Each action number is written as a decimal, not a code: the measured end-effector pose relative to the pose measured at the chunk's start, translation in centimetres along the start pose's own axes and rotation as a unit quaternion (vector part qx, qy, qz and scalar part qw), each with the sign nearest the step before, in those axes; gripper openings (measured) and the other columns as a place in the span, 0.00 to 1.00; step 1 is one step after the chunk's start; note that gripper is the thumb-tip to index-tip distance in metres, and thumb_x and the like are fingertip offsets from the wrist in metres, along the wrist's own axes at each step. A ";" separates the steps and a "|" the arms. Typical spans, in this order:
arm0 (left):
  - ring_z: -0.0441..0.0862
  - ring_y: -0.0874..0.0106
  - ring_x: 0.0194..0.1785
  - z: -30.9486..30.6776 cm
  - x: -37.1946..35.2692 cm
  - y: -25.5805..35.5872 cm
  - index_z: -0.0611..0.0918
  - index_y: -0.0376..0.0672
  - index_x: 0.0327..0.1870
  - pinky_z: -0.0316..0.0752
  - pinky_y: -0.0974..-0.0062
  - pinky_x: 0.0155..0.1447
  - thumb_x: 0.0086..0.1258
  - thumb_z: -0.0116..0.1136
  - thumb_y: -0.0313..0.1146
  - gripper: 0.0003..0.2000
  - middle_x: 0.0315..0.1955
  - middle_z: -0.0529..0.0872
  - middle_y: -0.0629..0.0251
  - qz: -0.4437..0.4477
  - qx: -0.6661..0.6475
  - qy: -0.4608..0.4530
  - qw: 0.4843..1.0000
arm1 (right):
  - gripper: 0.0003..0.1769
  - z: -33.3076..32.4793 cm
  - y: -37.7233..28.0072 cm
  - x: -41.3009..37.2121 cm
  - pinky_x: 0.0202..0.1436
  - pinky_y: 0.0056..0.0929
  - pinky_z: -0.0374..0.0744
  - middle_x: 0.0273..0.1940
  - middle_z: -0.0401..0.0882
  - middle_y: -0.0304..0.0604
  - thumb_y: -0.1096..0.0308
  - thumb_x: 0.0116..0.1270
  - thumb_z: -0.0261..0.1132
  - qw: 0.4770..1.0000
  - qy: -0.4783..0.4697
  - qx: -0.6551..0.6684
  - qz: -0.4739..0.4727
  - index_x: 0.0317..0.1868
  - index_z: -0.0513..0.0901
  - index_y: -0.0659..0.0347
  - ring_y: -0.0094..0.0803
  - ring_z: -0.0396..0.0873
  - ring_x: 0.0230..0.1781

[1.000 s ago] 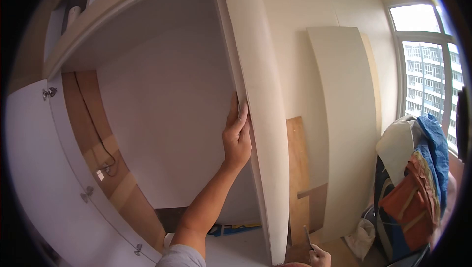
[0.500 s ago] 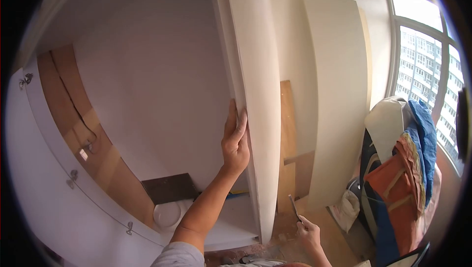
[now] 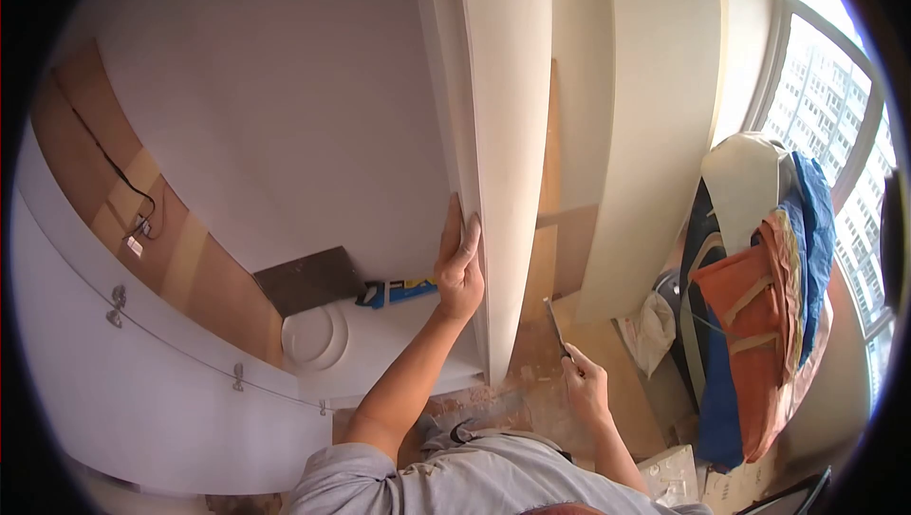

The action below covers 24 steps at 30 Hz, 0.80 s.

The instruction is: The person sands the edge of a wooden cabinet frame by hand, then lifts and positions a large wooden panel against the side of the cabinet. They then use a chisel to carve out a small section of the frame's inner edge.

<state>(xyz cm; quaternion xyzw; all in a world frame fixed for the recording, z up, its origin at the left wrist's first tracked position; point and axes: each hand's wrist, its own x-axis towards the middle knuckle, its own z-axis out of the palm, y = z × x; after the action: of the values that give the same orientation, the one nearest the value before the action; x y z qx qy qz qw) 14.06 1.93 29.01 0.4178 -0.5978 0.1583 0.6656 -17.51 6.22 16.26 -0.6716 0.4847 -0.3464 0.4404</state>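
Observation:
Near the middle, my left hand (image 3: 461, 263) is pressed against the edge of a tall white panel (image 3: 508, 135), its fingers pointing up and partly spread. The hand lies along the panel's left side. Lower right, my right hand (image 3: 585, 384) is closed around the handle of a thin, dark, narrow tool (image 3: 556, 323), whose tip points up. The tool is right of the panel's bottom end, apart from it. What kind of tool it is cannot be made out.
A blue and yellow saw (image 3: 403, 292), a white round plate (image 3: 313, 337) and a dark board (image 3: 308, 280) lie inside the cabinet. Hinged doors (image 3: 180, 382) curve at left. Boards (image 3: 655, 126) lean at right beside orange bags (image 3: 745, 287) and a window (image 3: 821, 97).
The view has tilted down, showing more of the floor, my shirt and the saw. My left hand stays on the panel edge, and my right hand still holds the tool.

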 end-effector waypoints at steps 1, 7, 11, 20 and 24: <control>0.65 0.44 0.87 0.0 -0.7 -0.1 0.83 0.46 0.76 0.67 0.53 0.89 0.86 0.52 0.15 0.23 0.86 0.66 0.43 -0.007 0.014 -0.003 1.000 | 0.23 0.0 -0.1 -0.1 0.28 0.25 0.67 0.26 0.71 0.28 0.67 0.84 0.69 1.000 0.000 -0.017 -0.014 0.74 0.85 0.65 0.15 0.65 0.26; 0.70 0.39 0.84 -0.2 -3.7 -0.4 0.83 0.53 0.78 0.74 0.53 0.84 0.85 0.59 0.19 0.24 0.83 0.69 0.37 -0.020 0.059 -0.013 0.998 | 0.24 0.4 0.4 -0.3 0.27 0.25 0.68 0.25 0.69 0.27 0.67 0.84 0.69 0.997 -0.006 0.051 0.055 0.75 0.84 0.65 0.15 0.67 0.24; 0.73 0.37 0.82 -0.4 -5.3 -0.7 0.83 0.54 0.78 0.76 0.52 0.82 0.84 0.60 0.20 0.25 0.82 0.72 0.37 -0.010 0.089 -0.015 0.996 | 0.26 0.6 -0.4 -0.8 0.27 0.23 0.67 0.25 0.67 0.26 0.68 0.83 0.70 0.998 0.028 0.036 0.035 0.77 0.83 0.67 0.14 0.65 0.24; 0.78 0.43 0.79 -1.2 -7.2 1.3 0.87 0.47 0.72 0.80 0.54 0.77 0.83 0.64 0.21 0.20 0.77 0.80 0.41 -0.120 0.036 -0.018 0.992 | 0.28 0.0 -8.8 -0.5 0.25 0.24 0.79 0.35 0.83 0.37 0.71 0.80 0.73 0.951 0.001 0.305 -0.044 0.75 0.78 0.69 0.21 0.80 0.26; 0.90 0.62 0.61 -3.5 -1.5 4.6 0.90 0.38 0.65 0.86 0.70 0.61 0.82 0.67 0.26 0.14 0.59 0.93 0.53 -0.081 0.072 0.022 0.994 | 0.24 3.0 -12.3 1.4 0.32 0.27 0.82 0.42 0.86 0.44 0.69 0.83 0.71 0.924 -0.061 0.331 -0.183 0.71 0.73 0.66 0.27 0.84 0.32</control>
<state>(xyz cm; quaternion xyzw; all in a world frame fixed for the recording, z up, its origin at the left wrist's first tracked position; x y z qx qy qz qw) 12.82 7.74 29.55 0.5076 -0.5341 0.1558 0.6578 -10.12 7.38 26.62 -0.5848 0.1829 -0.5200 0.5951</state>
